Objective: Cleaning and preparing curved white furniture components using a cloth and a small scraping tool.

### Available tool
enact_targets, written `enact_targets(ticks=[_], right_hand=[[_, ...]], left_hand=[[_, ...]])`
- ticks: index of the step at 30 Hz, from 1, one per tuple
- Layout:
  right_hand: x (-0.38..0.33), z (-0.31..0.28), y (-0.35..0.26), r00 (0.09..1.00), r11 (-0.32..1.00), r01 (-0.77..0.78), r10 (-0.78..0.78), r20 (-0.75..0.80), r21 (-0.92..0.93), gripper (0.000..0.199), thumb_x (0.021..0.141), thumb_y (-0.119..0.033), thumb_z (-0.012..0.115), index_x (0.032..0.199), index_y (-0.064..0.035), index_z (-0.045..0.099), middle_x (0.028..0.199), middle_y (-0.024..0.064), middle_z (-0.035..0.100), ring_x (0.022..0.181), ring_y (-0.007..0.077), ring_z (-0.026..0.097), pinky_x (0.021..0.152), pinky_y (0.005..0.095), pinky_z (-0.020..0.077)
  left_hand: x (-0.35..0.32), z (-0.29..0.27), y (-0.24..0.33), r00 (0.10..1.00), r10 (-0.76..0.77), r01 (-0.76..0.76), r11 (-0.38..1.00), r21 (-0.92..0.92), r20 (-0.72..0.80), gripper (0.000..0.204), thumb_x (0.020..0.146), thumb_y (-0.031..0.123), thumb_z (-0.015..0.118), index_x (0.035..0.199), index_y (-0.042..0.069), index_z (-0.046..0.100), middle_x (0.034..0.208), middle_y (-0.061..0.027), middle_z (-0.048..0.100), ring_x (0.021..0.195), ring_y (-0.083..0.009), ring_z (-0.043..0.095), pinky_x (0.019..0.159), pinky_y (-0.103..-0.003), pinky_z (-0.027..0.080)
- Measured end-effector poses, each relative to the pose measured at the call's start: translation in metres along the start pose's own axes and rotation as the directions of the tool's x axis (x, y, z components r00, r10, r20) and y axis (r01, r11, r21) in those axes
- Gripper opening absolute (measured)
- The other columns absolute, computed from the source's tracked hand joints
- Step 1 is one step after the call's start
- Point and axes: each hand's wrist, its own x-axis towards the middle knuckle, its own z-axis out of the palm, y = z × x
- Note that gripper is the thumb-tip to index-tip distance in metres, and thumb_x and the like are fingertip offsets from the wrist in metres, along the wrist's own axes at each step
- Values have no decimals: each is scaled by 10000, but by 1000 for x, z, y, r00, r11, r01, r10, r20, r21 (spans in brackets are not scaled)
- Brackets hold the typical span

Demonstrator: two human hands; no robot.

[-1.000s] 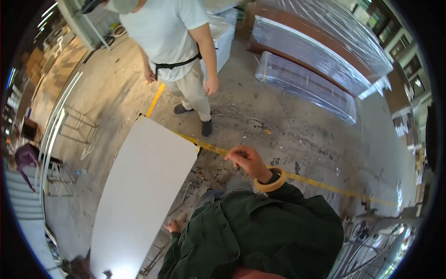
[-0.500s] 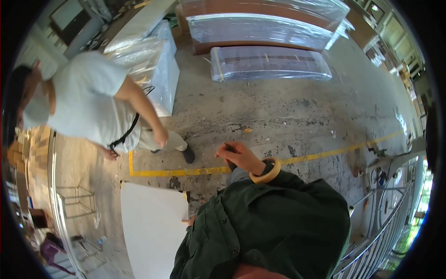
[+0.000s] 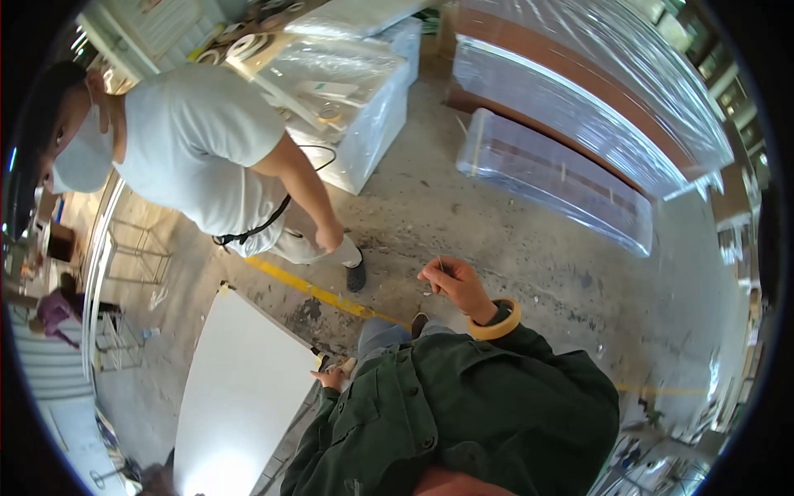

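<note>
My right hand (image 3: 456, 285) is raised in front of my body, its fingers pinched together. A thin line shows at the fingertips, too fine to make out. Round that wrist sits a yellowish ring (image 3: 499, 321) that looks like a roll of tape. My left hand (image 3: 331, 378) rests at the near corner of a large white panel (image 3: 248, 372), a finger stretched over its surface and the others partly hidden. Dark corner pieces with a yellowish patch (image 3: 318, 360) mark the panel beside that hand.
A person in a white T-shirt (image 3: 194, 149) stands beyond the panel at the left. Plastic-wrapped furniture (image 3: 562, 178) lies at the far right, and a wrapped block (image 3: 364, 140) bears tape rolls. Yellow floor line (image 3: 306, 285) runs past my feet. Another person (image 3: 58, 318) is far left.
My view has turned, so the wrapped furniture appears farther right and tilted. More of my left hand shows at the panel. The standing person's head has turned this way. My right hand stays pinched.
</note>
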Motion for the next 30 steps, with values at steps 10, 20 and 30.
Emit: enact_targets(ticks=[10, 20, 30], right_hand=[[85, 30, -14, 999, 1000, -14, 15, 51, -19, 191, 948, -172, 554, 863, -26, 644, 618, -5, 519, 541, 58, 440, 509, 243, 344], [166, 59, -8, 987, 987, -139, 132, 92, 79, 320, 990, -280, 470, 920, -23, 647, 617, -17, 501, 518, 48, 367, 490, 222, 294], [252, 35, -6, 974, 971, -169, 138, 179, 168, 365, 1011, -312, 401, 949, -36, 631, 627, -18, 507, 525, 40, 377, 488, 199, 309]], left_hand=[[65, -25, -15, 987, 2, 1, 1000, 18, -158, 308, 838, 383, 550, 1027, 149, 616, 969, -33, 629, 881, -270, 584, 703, -663, 331], [74, -72, -51, 968, 6, 19, 995, 95, -250, 281, 839, 356, 549, 1027, 159, 617, 968, -43, 630, 889, -243, 592, 705, -571, 377], [175, -123, -51, 940, 123, -65, 980, 190, -317, 257, 839, 330, 547, 1027, 169, 619, 966, -52, 632, 897, -216, 601, 708, -479, 422]])
